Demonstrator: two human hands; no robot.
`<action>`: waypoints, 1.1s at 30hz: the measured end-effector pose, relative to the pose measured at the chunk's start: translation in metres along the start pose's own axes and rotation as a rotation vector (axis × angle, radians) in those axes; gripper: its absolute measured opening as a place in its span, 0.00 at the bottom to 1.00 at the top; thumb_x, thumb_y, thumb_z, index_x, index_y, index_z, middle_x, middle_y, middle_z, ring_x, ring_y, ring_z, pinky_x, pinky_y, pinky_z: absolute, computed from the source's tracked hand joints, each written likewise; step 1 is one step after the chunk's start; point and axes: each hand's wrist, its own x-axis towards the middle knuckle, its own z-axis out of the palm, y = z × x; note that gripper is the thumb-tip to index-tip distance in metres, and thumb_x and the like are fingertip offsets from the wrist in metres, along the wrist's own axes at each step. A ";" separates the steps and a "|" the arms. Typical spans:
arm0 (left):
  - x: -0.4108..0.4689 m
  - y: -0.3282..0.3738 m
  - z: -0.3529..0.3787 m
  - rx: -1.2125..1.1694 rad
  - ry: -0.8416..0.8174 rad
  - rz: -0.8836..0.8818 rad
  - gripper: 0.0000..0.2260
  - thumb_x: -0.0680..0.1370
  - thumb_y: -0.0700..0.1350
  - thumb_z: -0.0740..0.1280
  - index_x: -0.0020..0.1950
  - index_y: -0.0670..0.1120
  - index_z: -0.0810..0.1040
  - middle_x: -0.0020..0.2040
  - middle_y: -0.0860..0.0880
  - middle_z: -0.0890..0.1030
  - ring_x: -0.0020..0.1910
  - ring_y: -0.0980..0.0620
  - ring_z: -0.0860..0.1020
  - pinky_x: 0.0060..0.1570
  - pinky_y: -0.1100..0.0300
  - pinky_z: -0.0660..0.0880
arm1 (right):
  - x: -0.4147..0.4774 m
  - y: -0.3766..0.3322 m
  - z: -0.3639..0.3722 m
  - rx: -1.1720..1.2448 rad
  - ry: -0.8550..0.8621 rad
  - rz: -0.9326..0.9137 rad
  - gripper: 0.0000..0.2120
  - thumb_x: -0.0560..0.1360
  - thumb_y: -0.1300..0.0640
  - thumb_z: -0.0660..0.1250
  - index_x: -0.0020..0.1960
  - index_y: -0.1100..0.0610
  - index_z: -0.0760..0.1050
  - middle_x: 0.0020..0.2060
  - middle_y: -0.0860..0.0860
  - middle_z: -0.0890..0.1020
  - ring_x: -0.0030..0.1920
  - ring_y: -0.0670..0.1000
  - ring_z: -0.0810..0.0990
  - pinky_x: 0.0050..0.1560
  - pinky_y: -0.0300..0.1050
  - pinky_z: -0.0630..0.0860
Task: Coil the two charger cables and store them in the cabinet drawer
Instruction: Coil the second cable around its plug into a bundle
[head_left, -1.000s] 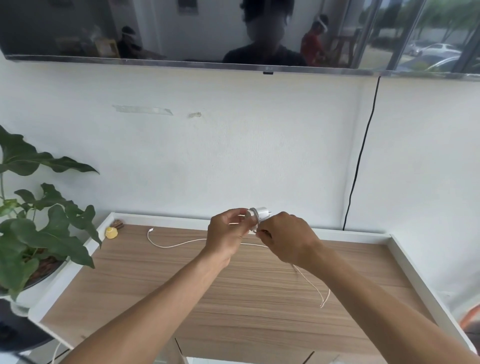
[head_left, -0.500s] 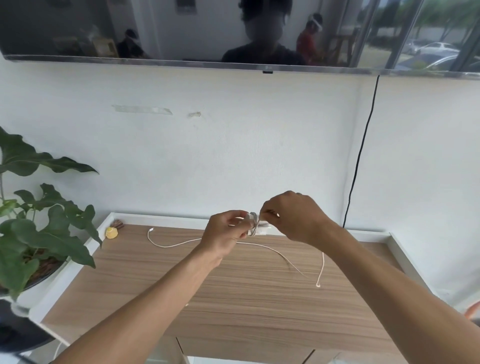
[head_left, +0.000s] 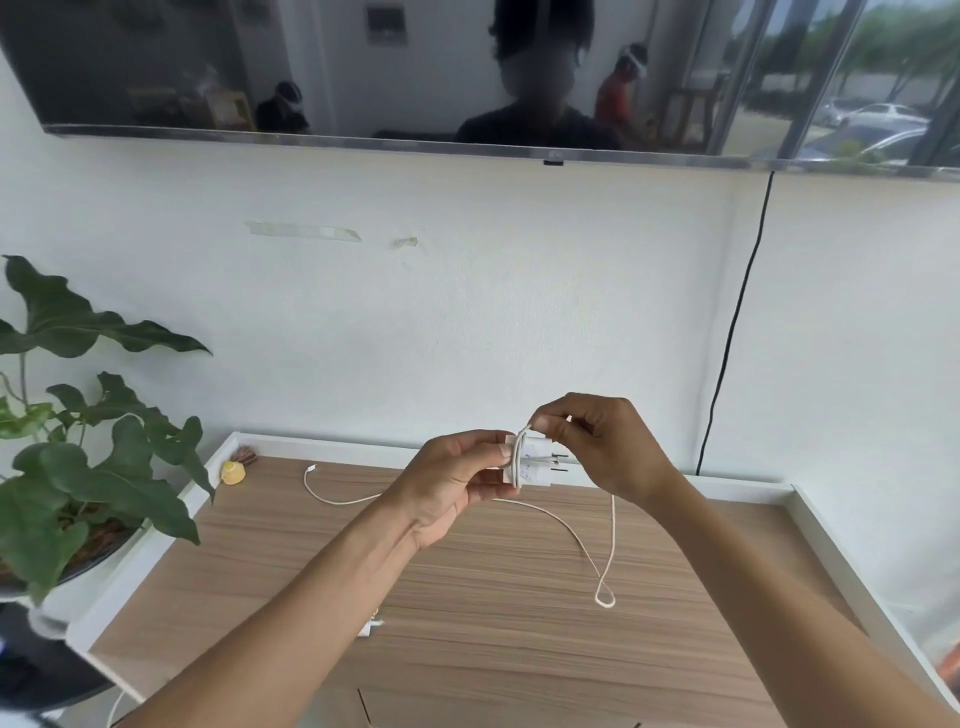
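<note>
My left hand (head_left: 451, 483) grips a white charger plug (head_left: 535, 461) above the wooden cabinet top (head_left: 467, 597), prongs pointing right. A white cable (head_left: 605, 551) is wound around the plug. My right hand (head_left: 597, 444) pinches that cable at the plug's top edge. From my right hand the cable hangs down in a loop that reaches the wood. A second white cable (head_left: 332, 496) lies on the top at the back left, partly hidden behind my left arm. A small white piece (head_left: 371, 627) shows beside my left forearm. No drawer is visible.
A potted plant (head_left: 78, 467) stands left of the cabinet. A yellow object (head_left: 232, 472) and a small brown item (head_left: 247, 457) sit in the back left corner. A raised white rim (head_left: 831, 540) borders the top. A wall screen (head_left: 467, 78) hangs above, with a black wire (head_left: 732, 322) running down.
My right hand swung from beside the plug up over it and has come down on its top edge, carrying the cable around. The hanging loop moved right and now dangles lower.
</note>
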 end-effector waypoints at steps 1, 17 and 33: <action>0.000 0.001 0.000 0.004 0.004 0.006 0.08 0.77 0.36 0.66 0.54 0.36 0.80 0.47 0.40 0.82 0.43 0.47 0.80 0.40 0.59 0.80 | -0.001 0.001 0.002 0.025 0.035 0.005 0.05 0.76 0.55 0.68 0.44 0.51 0.83 0.33 0.39 0.81 0.31 0.48 0.72 0.35 0.34 0.69; 0.001 0.003 0.000 -0.091 0.124 0.049 0.08 0.77 0.35 0.65 0.52 0.32 0.80 0.47 0.37 0.81 0.44 0.43 0.80 0.43 0.56 0.83 | -0.041 0.020 0.070 0.172 0.118 0.203 0.17 0.79 0.56 0.65 0.31 0.50 0.75 0.20 0.43 0.71 0.22 0.43 0.65 0.28 0.35 0.61; 0.009 -0.016 0.009 0.338 0.335 0.171 0.03 0.74 0.35 0.71 0.42 0.43 0.82 0.35 0.47 0.80 0.36 0.50 0.79 0.37 0.62 0.80 | -0.033 -0.020 0.021 -0.637 -0.256 0.046 0.13 0.78 0.54 0.58 0.37 0.54 0.70 0.34 0.52 0.75 0.36 0.57 0.72 0.36 0.47 0.70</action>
